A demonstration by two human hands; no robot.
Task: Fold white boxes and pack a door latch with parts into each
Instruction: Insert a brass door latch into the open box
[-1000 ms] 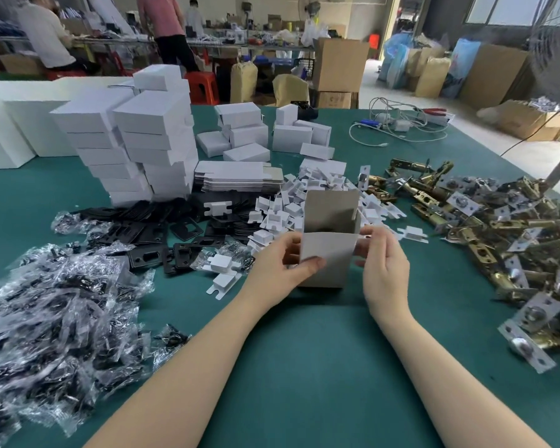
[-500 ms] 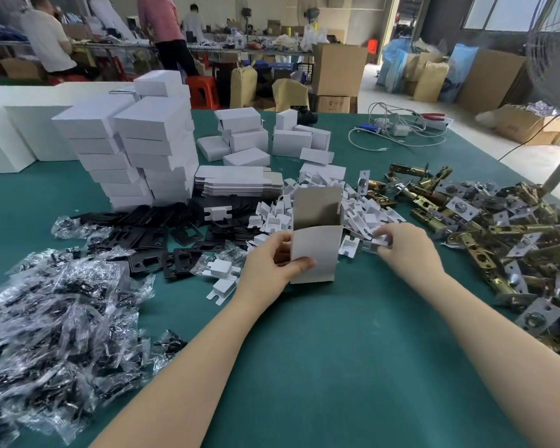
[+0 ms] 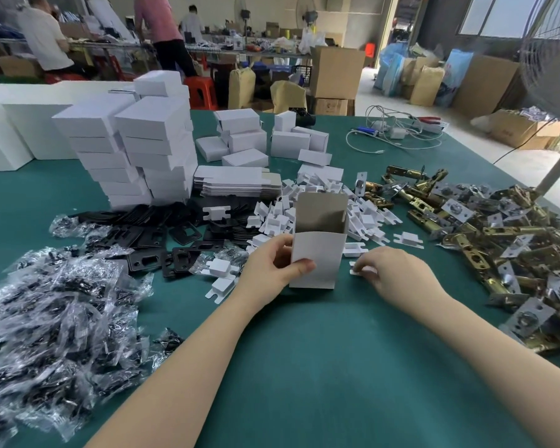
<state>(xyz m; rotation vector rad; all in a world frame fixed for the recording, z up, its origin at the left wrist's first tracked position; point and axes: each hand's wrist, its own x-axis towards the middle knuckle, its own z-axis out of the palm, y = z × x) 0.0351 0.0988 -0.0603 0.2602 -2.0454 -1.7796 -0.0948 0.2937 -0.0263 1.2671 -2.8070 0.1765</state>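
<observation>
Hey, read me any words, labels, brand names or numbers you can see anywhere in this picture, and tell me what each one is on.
No text can be read here.
Open white box held by the left hand: blank.
Stacked white boxes: blank.
White card insert under the right hand: blank.
Brown carton beyond the table: a faint print, too blurred to read.
Bagged parts: no legible marking.

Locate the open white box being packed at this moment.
In the head view the open white box stands upright on the green table at centre, gripped by the left hand, with the right hand just beside it.
</observation>
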